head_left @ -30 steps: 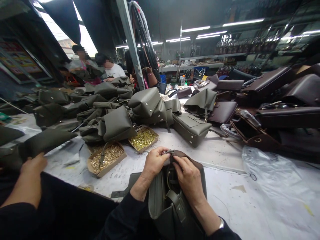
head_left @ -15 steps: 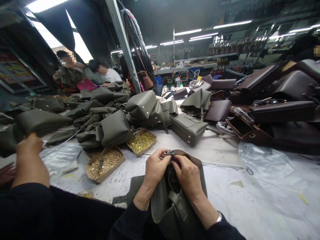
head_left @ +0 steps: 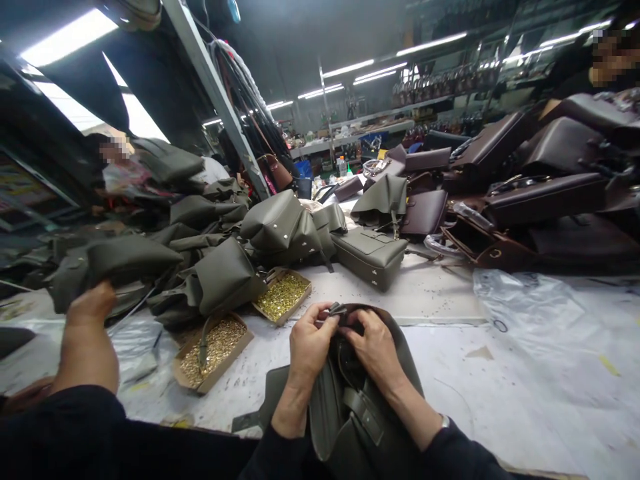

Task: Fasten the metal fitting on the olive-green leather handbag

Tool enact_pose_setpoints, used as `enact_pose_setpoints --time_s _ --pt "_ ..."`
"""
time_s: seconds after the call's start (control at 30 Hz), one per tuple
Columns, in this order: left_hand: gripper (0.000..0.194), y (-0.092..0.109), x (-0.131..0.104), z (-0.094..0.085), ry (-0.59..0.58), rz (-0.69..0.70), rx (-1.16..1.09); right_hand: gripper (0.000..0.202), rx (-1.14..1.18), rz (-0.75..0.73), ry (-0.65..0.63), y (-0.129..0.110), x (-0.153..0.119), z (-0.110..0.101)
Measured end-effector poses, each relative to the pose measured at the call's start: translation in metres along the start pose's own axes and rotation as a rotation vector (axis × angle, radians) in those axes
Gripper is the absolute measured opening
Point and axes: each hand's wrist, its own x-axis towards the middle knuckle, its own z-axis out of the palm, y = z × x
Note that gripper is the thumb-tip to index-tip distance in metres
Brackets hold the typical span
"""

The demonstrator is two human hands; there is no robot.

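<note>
An olive-green leather bag (head_left: 350, 420) stands against me at the table's near edge, its strap hanging down the front. My left hand (head_left: 311, 343) pinches the bag's top rim, where a small metal fitting (head_left: 336, 309) sticks up. My right hand (head_left: 371, 348) grips the same rim from the other side, fingers curled over the opening. Both hands touch each other at the fitting.
Two cardboard trays of brass rivets (head_left: 283, 297) (head_left: 213, 341) lie just left of the bag. A co-worker's hand (head_left: 90, 327) at the left holds an olive bag (head_left: 113, 263). Olive bags (head_left: 280, 227) pile behind, brown bags (head_left: 545, 193) at the right, clear plastic (head_left: 530, 300) nearby.
My hands stay on the bag's rim with small finger shifts. The co-worker at the left has lifted an olive bag higher. The view has tilted leftward.
</note>
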Motion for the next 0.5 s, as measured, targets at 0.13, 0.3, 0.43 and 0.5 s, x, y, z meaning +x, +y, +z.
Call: enact_pose_setpoints --time_s 0.13,0.3,0.43,0.5 --pt "0.035 0.001 0.001 -0.001 0.000 0.010 -0.005 0.006 0.142 0.070 -0.040 -0.001 0.001 -0.001" --pt "0.038 0.002 0.003 -0.003 -0.016 -0.010 -0.013 0.014 0.291 0.128 -0.076 -0.001 0.002 -0.005" --pt "0.037 0.002 0.005 -0.005 -0.037 -0.041 -0.056 0.026 0.460 0.175 -0.209 0.007 0.007 -0.009" --pt "0.037 0.001 0.006 -0.005 -0.057 -0.061 -0.089 0.030 0.531 0.229 -0.258 0.012 0.010 -0.009"
